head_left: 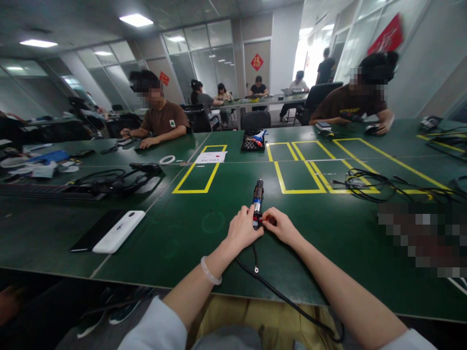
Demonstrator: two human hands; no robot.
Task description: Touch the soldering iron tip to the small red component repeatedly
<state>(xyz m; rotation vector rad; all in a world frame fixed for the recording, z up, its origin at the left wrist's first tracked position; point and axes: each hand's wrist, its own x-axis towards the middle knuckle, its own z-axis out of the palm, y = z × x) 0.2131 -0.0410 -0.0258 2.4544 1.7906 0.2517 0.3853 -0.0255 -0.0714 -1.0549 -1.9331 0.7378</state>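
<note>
A slim cylindrical tool (257, 201), black at its far end with a blue and silver middle, lies on the green table (204, 262) pointing away from me. My left hand (243, 227) is closed on its near end from the left. On the right side, my right hand (280, 224) pinches a small red part (262, 219) at that same near end; its exact shape is partly hidden by the fingers. A black cable (280, 293) with a ring terminal (256, 270) runs from beneath my hands toward the table's front edge.
A white device (119, 232) and a black flat object (95, 230) lie at left. Tangled cables (365, 182) are at right. Yellow tape frames (302, 191), a white paper (210, 157) and a black tray (253, 144) lie beyond. Two people sit across the table.
</note>
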